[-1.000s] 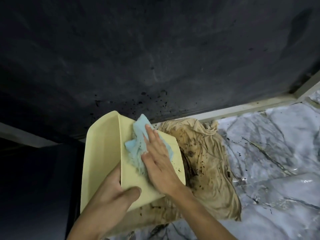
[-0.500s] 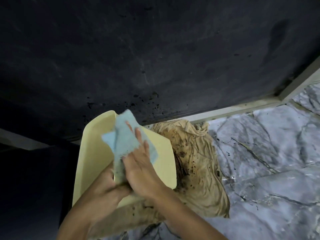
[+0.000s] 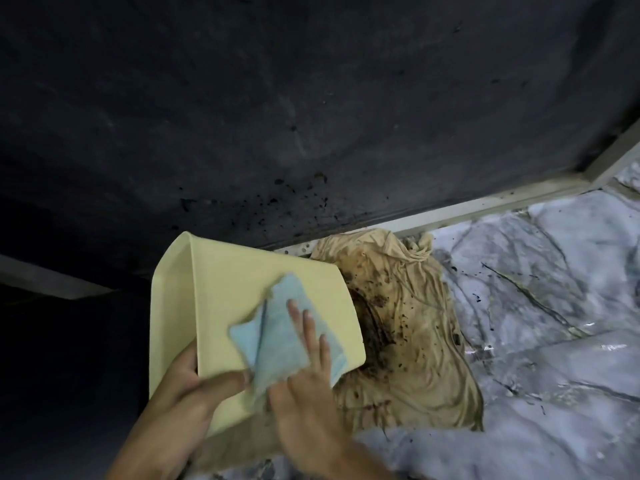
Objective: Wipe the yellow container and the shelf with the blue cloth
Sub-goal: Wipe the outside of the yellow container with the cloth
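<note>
Yellow container (image 3: 242, 289) is gripped at its lower edge by the left hand (image 3: 194, 386), just beside the stained rag (image 3: 408, 341) — right hand (image 3: 304, 386) flat on blue cloth (image 3: 277, 341) — hard rubbing could twist it loose.

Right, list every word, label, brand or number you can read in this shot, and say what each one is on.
None: no readable text anywhere in this view.
yellow container: plain faces, no label or marking showing.
blue cloth: no tag or print visible.
stained tan cloth: only dark dirt specks, no lettering.
marbled floor: veins and specks, no signs.
dark panel: smudges and spots only.
</note>
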Tool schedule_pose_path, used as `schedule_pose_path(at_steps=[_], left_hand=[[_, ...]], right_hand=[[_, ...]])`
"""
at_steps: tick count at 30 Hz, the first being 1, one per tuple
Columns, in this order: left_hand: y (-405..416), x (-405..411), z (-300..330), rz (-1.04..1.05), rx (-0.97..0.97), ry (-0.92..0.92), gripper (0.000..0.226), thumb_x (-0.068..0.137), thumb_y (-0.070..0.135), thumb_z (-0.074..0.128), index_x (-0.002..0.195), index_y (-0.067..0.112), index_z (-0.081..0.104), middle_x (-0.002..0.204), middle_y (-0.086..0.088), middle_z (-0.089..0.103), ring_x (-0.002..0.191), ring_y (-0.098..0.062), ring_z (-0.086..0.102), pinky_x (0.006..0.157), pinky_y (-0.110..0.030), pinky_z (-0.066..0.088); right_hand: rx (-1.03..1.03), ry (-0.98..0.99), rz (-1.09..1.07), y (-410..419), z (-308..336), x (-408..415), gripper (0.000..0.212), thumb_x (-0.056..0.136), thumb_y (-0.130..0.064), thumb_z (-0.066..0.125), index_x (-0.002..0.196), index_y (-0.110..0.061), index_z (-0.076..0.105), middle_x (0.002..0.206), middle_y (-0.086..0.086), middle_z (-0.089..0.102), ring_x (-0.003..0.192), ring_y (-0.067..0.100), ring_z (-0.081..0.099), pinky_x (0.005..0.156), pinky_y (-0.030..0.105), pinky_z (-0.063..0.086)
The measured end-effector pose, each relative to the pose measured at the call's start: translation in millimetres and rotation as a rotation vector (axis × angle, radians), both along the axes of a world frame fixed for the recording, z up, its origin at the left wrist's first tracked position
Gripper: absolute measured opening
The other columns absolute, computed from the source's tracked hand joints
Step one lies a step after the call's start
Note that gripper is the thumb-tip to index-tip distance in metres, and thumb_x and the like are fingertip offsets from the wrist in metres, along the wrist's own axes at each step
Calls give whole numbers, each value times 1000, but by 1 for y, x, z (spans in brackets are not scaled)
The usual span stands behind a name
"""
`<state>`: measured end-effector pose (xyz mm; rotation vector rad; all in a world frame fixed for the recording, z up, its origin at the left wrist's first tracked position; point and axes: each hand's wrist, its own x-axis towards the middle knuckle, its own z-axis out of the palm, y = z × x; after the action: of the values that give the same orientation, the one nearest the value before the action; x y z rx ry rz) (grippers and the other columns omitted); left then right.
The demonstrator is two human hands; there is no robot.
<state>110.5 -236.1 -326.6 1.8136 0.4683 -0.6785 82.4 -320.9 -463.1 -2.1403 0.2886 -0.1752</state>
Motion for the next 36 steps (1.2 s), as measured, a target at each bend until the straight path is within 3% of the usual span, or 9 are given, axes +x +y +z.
schedule_pose_path(at_steps=[4,7,12,17,22,26,29,33,36], left_hand=[[12,0,-4,18,-24,3,43,90,-21,59,107,15,77,88,-7,88,71,-16,85,62,-36,65],[18,2,-11,23,-24,5,43,89,-26,56,104,11,72,74,1,87,61,-6,81,52,-14,62],[10,3,-11,-77,-76,4,40,91,-24,56,108,9,71,78,3,88,65,-3,81,53,-9,59],[8,9,-10,-74,-131,-34,29,92,6,66,116,17,76,106,-4,88,94,-13,84,68,-16,66],[14,5,-12,-54,-117,-26,29,92,7,67,118,17,75,110,-2,87,99,-12,83,77,-18,67],[11,3,-10,-50,-101,-8,32,89,24,82,119,17,75,110,1,87,101,-10,82,97,-35,59],[3,6,-6,-97,-60,-7,29,85,41,82,112,29,76,103,16,87,96,1,80,99,-32,54],[-10,11,4,-84,-59,-30,18,94,43,63,108,38,75,95,27,85,88,12,78,83,-21,50],[-17,8,12,-152,-38,-6,44,83,57,64,122,41,74,116,24,82,107,9,76,105,-28,51]], right_hand=[[133,-99,211,-7,10,-25,59,93,-33,27,151,-31,15,158,-27,-8,147,6,-4,117,33,2],[134,-58,177,-49,-26,-25,49,87,-22,30,129,-12,52,157,-28,-4,149,14,-1,118,35,-4],[222,242,2,-74,-29,9,56,94,-32,18,147,-16,29,153,-23,-14,147,12,-13,119,42,-6],[185,-55,329,-20,42,36,55,100,-18,22,149,-40,8,159,-23,-7,143,0,-21,116,34,-15],[158,10,282,-37,29,51,47,93,-51,6,139,-59,-4,159,-22,-8,141,-4,-20,114,30,-18],[223,295,42,-87,-36,70,43,104,-33,16,146,-33,26,162,-6,5,147,10,-5,121,40,-1],[192,382,-68,-87,-39,58,47,97,-28,10,85,-22,55,156,1,23,148,22,3,118,46,6],[109,-39,152,-32,23,16,63,83,-38,9,146,-38,14,160,-11,-8,146,9,-18,116,32,-13],[139,-127,191,-42,48,38,62,87,-32,19,144,-41,-2,161,-12,3,146,5,-11,116,28,-12]])
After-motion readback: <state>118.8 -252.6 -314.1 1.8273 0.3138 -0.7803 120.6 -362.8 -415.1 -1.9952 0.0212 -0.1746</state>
